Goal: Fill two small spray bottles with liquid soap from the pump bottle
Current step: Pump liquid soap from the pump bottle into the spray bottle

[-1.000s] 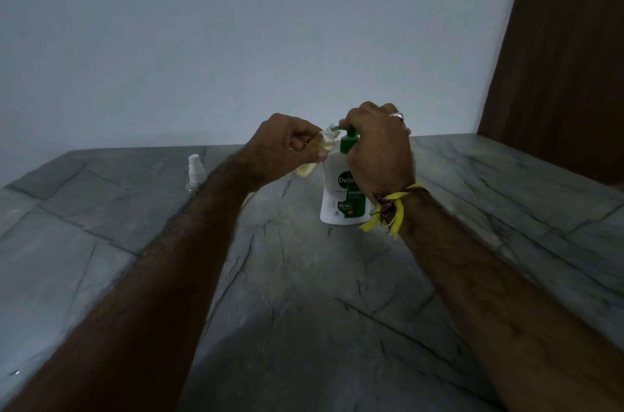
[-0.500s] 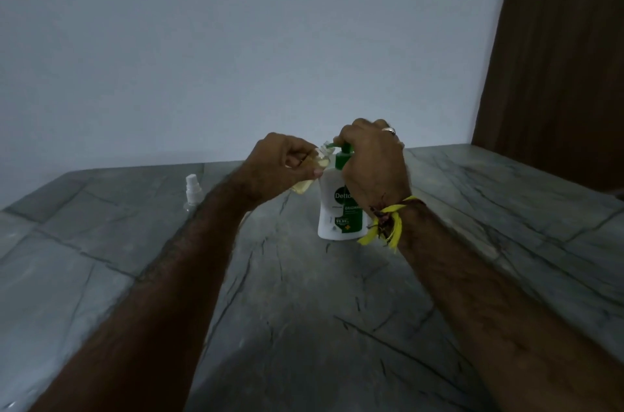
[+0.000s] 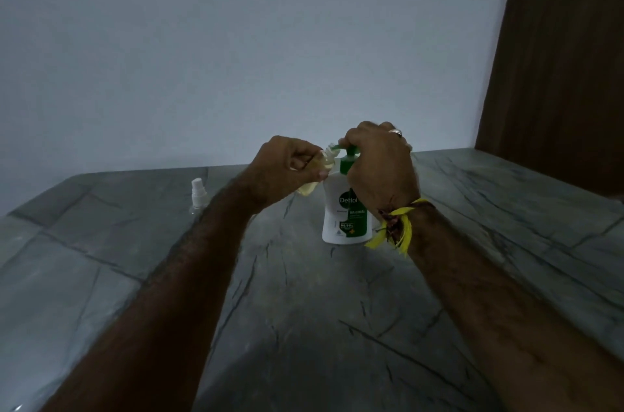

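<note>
Head view: veined grey stone counter (image 3: 304, 327)

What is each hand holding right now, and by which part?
Left hand grips the small spray bottle by its body; right hand is curled over the pump bottle head.

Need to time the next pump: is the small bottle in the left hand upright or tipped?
Tipped. The small bottle slants, mouth up by the green spout, yellowish base lower left of the left hand.
</note>
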